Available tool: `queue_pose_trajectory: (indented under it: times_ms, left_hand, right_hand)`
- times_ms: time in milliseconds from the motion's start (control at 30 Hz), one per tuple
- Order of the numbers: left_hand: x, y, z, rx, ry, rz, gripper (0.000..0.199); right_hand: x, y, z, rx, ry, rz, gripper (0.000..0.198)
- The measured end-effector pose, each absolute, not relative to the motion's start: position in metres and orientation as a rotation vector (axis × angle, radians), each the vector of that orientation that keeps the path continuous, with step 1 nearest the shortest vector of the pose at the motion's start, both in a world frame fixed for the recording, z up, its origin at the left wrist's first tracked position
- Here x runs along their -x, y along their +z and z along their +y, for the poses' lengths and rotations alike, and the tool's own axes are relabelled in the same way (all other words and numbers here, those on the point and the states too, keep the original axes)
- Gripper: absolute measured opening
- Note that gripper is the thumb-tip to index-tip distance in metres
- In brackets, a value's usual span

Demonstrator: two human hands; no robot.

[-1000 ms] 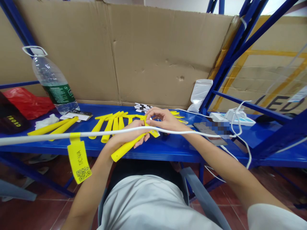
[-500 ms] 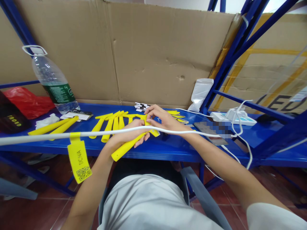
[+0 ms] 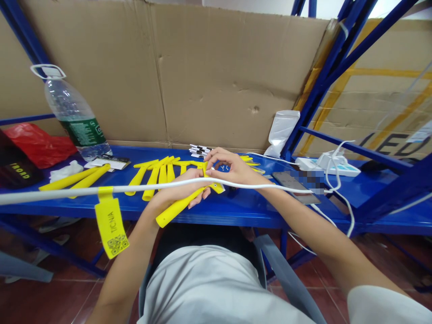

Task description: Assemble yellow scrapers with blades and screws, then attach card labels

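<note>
My left hand (image 3: 177,191) is closed around a yellow T-shaped handle (image 3: 178,208), held at a slant over the table's front edge. The round grip end points down toward me, and the wider head lies to the right. At that head the thumb and fingertips of my right hand (image 3: 236,167) are pinched together. Any small part between them is hidden. Behind my hands, several similar yellow T-shaped handles (image 3: 153,180) lie in a row on the blue table (image 3: 236,215). More yellow pieces (image 3: 248,159) show past my right hand.
A white cable (image 3: 135,187) with a yellow tag (image 3: 111,227) crosses in front of my hands. To the left are a large water bottle (image 3: 76,114) and two yellow handles (image 3: 89,181). A phone (image 3: 286,180) and a power strip (image 3: 347,168) lie on the right. Cardboard (image 3: 236,67) stands behind.
My right hand has shifted very slightly, with the gap between its thumb and fingers a little wider. The handle stays in almost the same place in my left hand.
</note>
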State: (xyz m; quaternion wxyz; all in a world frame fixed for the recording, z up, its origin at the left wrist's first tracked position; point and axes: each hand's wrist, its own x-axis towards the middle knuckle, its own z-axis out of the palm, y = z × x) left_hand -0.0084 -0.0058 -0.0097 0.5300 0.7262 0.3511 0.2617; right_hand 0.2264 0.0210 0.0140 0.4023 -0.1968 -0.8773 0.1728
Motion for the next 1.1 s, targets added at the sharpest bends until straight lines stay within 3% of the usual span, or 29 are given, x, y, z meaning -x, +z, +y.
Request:
queue_pose_trajectory:
  times_ms: [633,1100]
  left_hand:
    - [0.010,-0.016,-0.001,-1.684,0.630,0.853,0.037]
    - [0.006,-0.005,-0.010,-1.690,0.626,0.862,0.044]
  right_hand:
    - [-0.225,0.002,0.030,0.402,0.115,-2.320,0.013]
    - [-0.229,0.014,0.021,0.511,0.443,-2.197,0.019]
